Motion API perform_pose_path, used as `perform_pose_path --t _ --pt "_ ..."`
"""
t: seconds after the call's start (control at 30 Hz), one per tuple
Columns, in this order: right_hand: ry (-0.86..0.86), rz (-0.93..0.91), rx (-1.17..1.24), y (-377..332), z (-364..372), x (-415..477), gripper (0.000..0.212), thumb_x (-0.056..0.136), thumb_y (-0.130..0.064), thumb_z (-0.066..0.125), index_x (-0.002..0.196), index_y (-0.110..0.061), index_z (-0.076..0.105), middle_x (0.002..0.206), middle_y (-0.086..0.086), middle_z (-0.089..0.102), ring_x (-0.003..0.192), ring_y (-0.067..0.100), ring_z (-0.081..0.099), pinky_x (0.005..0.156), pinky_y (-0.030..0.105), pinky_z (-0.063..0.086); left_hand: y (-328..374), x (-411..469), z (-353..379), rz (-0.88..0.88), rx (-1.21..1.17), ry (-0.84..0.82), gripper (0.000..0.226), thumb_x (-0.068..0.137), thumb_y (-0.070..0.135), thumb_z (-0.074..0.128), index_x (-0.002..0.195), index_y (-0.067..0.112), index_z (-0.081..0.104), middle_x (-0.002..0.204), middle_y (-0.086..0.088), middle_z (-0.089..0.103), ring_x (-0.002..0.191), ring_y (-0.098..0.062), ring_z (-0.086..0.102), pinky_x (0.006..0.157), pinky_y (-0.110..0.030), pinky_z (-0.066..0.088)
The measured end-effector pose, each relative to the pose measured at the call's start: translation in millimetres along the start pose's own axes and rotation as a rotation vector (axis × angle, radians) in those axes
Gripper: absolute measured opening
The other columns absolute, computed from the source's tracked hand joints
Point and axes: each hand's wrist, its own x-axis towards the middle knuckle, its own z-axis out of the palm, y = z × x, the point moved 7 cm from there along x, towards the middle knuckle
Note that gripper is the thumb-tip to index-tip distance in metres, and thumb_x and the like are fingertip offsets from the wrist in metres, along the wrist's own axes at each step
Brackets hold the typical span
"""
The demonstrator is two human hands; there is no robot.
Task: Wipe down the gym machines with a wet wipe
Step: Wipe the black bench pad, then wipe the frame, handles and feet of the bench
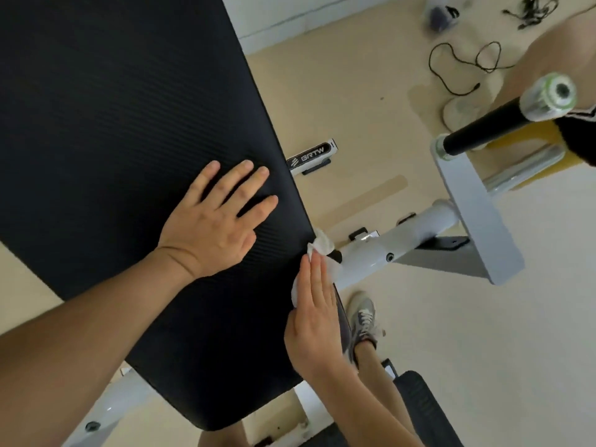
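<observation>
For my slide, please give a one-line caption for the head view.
Left hand rests flat on the black bench pad while right hand presses a wet wipe against its edge.

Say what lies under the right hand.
A white wipe, pressed by the right hand against the edge of the black pad. Only its ends show beyond the hand; the rest is covered.
</observation>
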Motion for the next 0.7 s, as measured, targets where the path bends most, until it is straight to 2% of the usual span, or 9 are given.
perform_pose_path --t 0.07,0.13,0.2,0.3,0.33,0.4,0.53,0.63,0.7 --pt "0.008 -0.097 0.006 -20 3 12 0.075 0.086 -0.008 0.025 0.155 -0.013 -0.003 0.162 0.004 -0.009 0.149 0.019 -0.012 0.122 0.041 -0.001 -2 0 1 -0.029 0.007 -0.014 0.045 0.088 0.024 0.047 0.132 0.021 0.053 0.151 -0.011 0.039 0.140 -0.030 0.033 0.115 -0.054 0.022" --pt "0.008 -0.222 -0.030 -19 1 23 0.070 0.089 -0.012 0.029 0.154 -0.012 0.005 0.162 0.005 0.001 0.150 0.020 -0.005 0.121 0.039 0.000 1 2 -1 -0.158 0.012 -0.012 0.040 0.089 0.021 0.043 0.127 0.020 0.056 0.149 -0.009 0.041 0.140 -0.029 0.033 0.115 -0.053 0.021" --pt "-0.017 -0.399 -0.082 3 1 22 0.061 0.093 -0.011 0.030 0.153 -0.012 0.017 0.160 0.003 0.012 0.150 0.019 0.003 0.120 0.038 0.008 16 12 -7 -0.393 -0.037 0.024 0.039 0.090 0.013 0.034 0.119 0.016 0.060 0.147 -0.011 0.044 0.140 -0.030 0.033 0.115 -0.055 0.021" --pt "-0.070 -0.557 0.001 54 -3 -14 0.046 0.101 -0.011 0.023 0.143 -0.010 0.042 0.154 -0.001 0.032 0.147 0.019 0.021 0.114 0.039 0.031 61 17 -3 -0.686 -0.201 -0.009 0.046 0.080 0.007 0.040 0.122 0.014 0.057 0.152 -0.015 0.033 0.145 -0.031 0.021 0.117 -0.054 0.016" --pt "-0.075 -0.555 0.055 70 -11 -22 0.045 0.101 -0.011 0.024 0.140 -0.010 0.047 0.153 -0.002 0.035 0.146 0.019 0.025 0.110 0.039 0.037 76 15 0 -0.724 -0.246 -0.031 0.050 0.077 0.008 0.041 0.124 0.015 0.056 0.155 -0.014 0.029 0.146 -0.029 0.018 0.118 -0.053 0.016" --pt "-0.040 -0.498 0.177 88 -29 -17 0.045 0.096 -0.009 0.034 0.138 -0.008 0.051 0.151 -0.004 0.039 0.144 0.016 0.030 0.107 0.036 0.040 94 6 5 -0.737 -0.274 -0.070 0.057 0.076 0.012 0.039 0.131 0.019 0.052 0.158 -0.010 0.023 0.148 -0.025 0.014 0.118 -0.050 0.016" --pt "0.070 -0.399 0.315 71 -40 15 0.046 0.096 -0.008 0.035 0.140 -0.004 0.046 0.150 0.003 0.039 0.145 0.017 0.026 0.115 0.029 0.029 95 3 15 -0.796 -0.274 -0.108 0.063 0.072 0.015 0.041 0.134 0.024 0.049 0.159 -0.005 0.021 0.148 -0.020 0.013 0.118 -0.045 0.013" --pt "-0.039 -0.522 0.235 61 -10 -6 0.047 0.096 -0.006 0.037 0.142 -0.005 0.044 0.153 0.002 0.034 0.148 0.021 0.018 0.114 0.039 0.033 100 5 18 -0.858 -0.287 -0.160 0.063 0.071 0.012 0.044 0.133 0.025 0.046 0.160 -0.004 0.017 0.149 -0.020 0.010 0.119 -0.044 0.008" --pt "-0.113 -0.605 0.199 79 2 -33 0.043 0.095 -0.007 0.040 0.136 -0.005 0.052 0.150 0.002 0.038 0.146 0.018 0.023 0.110 0.038 0.039 103 7 16 -0.891 -0.296 -0.168 0.064 0.070 0.009 0.045 0.132 0.024 0.044 0.160 -0.004 0.017 0.149 -0.021 0.009 0.119 -0.046 0.009"
